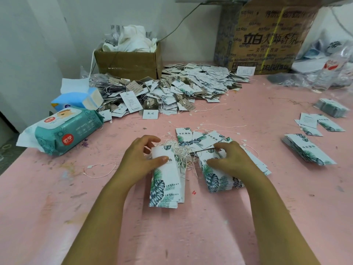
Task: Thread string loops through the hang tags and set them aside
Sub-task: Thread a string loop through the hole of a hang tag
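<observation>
On the pink table [191, 232], the left hand [141, 155] grips a stack of hang tags [166, 182], thumb pressed on its top face and fingers curled round the far end. The stack's long axis runs near to far, leaf-printed end toward the person and holed end away. That far end meets a tangle of string loops [181, 150].

Just to the right, the right hand [233, 159] curls down over a second stack [215, 178], which lies flat and angled slightly left, fingertips and thumb closed on its upper end. 1 loose loop [101, 169] lies left of the hands.

Beyond them, scattered tags [200, 138] fan out. Farther back a large heap of strung tags [172, 88] spreads before a cardboard box [129, 60], with a wipes pack [63, 131] at the left.
</observation>
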Available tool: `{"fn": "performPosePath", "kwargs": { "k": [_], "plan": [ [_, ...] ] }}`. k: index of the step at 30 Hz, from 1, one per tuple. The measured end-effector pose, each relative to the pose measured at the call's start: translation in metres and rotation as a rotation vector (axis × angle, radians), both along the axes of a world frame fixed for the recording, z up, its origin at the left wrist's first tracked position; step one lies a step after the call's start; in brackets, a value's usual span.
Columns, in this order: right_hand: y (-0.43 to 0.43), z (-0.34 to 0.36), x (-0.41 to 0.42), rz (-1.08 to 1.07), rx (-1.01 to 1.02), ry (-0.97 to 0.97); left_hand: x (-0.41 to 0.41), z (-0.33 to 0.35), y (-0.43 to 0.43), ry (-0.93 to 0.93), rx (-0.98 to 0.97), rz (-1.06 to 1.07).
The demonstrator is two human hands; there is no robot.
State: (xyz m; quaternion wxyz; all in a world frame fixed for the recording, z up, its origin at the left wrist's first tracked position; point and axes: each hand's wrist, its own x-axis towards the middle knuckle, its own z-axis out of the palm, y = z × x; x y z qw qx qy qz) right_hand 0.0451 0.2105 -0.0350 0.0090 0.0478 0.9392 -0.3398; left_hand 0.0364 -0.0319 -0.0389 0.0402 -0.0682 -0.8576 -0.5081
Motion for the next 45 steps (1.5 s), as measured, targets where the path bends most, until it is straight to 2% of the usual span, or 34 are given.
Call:
{"fn": "performPosePath", "kwargs": {
  "k": [4,10,15,19,23,26,35,41,45],
  "plan": [
    [0.002,-0.001,0.001,-0.06,-0.089,0.035,0.002,0.005,0.001,-0.027,0.245,0.026],
    [0.005,-0.001,-0.003,-0.191,-0.208,0.114,0.004,0.01,0.006,-0.046,0.466,0.063],
    [0.002,0.009,-0.001,-0.191,-0.713,0.272,0.008,0.01,0.011,-0.037,0.52,0.05],
    [-0.013,0.018,0.007,-0.037,-0.91,0.273,0.009,0.011,0.018,-0.024,0.525,0.036],
    [-0.036,0.014,0.012,0.087,-0.796,0.21,0.011,0.01,0.025,-0.005,0.538,0.028],
    [-0.045,0.01,0.013,0.11,-0.63,0.26,0.012,0.01,0.029,-0.012,0.559,0.013],
    [-0.044,0.009,0.015,0.127,-0.336,0.38,0.018,0.01,0.04,-0.001,0.59,-0.028],
    [-0.035,0.015,0.012,-0.039,-0.49,0.496,0.017,0.01,0.04,-0.018,0.625,-0.043],
    [-0.035,0.016,0.015,-0.024,-0.508,0.583,0.016,0.01,0.041,-0.024,0.639,-0.043]
  ]
}}
